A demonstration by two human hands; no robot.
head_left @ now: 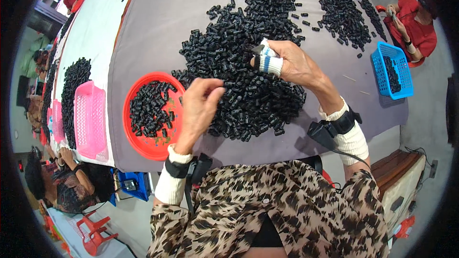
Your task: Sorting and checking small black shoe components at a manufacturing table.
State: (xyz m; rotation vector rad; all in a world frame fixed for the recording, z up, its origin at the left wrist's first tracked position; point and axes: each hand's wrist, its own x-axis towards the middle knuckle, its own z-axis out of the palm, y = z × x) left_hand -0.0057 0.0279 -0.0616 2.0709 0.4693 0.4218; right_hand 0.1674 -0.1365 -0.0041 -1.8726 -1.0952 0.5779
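Note:
A wide heap of small black cylindrical plastic parts (258,100) covers the middle of the grey-clothed table (153,9). My left hand (198,105) hovers at the heap's left side, thumb and forefinger bent toward each other; whatever they pinch is too small to make out. Above the heap my right hand (291,64) is closed, with white, blue-striped wraps (270,63) on its digits. A small grey pointed thing (258,48) sticks out of its grip. To the left of my left hand stands a red round tray (128,129) partly filled with the black parts.
A blue basket (406,79) holding black parts stands at the right edge, near a person in red (416,31). Another black pile (344,12) lies back right. Left, a pink basket (91,119) sits on a white table (95,33); another person (62,181) works there.

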